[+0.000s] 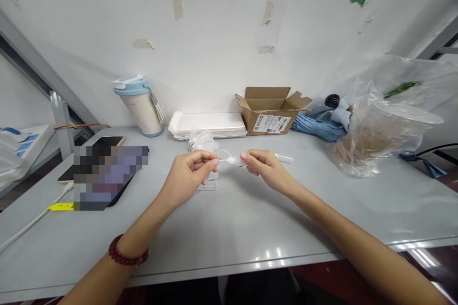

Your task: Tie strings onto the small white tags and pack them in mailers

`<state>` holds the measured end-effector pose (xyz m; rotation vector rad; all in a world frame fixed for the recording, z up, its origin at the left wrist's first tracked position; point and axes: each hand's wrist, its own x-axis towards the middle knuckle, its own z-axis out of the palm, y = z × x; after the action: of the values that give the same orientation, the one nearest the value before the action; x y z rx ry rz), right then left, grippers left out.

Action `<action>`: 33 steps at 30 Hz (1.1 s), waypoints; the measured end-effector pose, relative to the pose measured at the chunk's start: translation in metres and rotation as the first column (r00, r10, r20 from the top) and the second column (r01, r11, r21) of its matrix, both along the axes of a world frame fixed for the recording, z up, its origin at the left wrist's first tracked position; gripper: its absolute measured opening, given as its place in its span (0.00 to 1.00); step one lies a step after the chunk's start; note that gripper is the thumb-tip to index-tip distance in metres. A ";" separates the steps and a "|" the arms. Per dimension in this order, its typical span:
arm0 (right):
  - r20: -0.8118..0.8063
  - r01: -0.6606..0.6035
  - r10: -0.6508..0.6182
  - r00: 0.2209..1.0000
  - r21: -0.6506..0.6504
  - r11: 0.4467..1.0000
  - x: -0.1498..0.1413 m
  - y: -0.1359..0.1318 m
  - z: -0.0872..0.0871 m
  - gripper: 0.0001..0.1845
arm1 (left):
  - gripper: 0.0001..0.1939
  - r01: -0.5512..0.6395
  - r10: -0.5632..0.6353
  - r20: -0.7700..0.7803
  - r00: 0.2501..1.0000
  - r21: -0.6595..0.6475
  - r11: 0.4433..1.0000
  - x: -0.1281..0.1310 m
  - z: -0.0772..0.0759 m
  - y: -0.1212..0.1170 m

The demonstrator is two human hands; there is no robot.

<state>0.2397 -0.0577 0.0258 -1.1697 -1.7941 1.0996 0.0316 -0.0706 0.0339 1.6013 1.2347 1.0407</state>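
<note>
My right hand (263, 164) holds a small translucent needle-tip bottle (234, 160) between thumb and fingers, its thin tip pointing left. My left hand (196, 169) is closed in a pinch at the far end of that thin metal tip; whether a tiny cap sits between the fingertips I cannot tell. A thin clear loop (224, 153) arches above the bottle's neck. Behind and below my left fingers lie several translucent plastic pieces (203, 141), partly covered by the hand. Past my right knuckles a clear tube-like piece (285, 158) rests on the grey table (243, 233).
Along the wall stand a cream tumbler (141, 109) with a blue lid, a stack of white envelopes (211, 125) and an open cardboard box (271, 116). Blue cloth (318, 126) and a plastic-bagged bowl (386, 128) are right. Left lie two phones (107, 142) and a white cable (34, 221).
</note>
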 end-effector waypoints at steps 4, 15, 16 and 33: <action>-0.015 -0.005 0.005 1.000 -0.020 1.000 0.001 0.000 0.001 0.24 | 0.11 0.060 -0.058 0.036 0.998 -0.057 0.997 -0.002 0.001 0.001; -0.043 -0.036 0.034 0.999 -0.047 0.998 -0.001 -0.001 0.003 0.24 | 0.09 0.107 -0.088 0.158 0.983 -0.113 0.988 -0.002 0.000 0.002; -0.045 -0.039 0.037 0.998 -0.044 0.998 -0.001 -0.001 0.003 0.24 | 0.09 0.111 -0.090 0.169 0.982 -0.117 0.987 -0.002 0.000 0.002; 0.101 0.018 -0.026 0.995 0.078 0.997 -0.009 -0.002 -0.014 0.26 | 0.08 0.018 -0.013 -0.067 0.998 0.064 0.998 0.008 -0.016 -0.002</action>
<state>0.2311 -0.0595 0.0117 -1.2155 -1.8803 0.9647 0.0396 -0.0727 0.0183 1.7048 1.2423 1.0338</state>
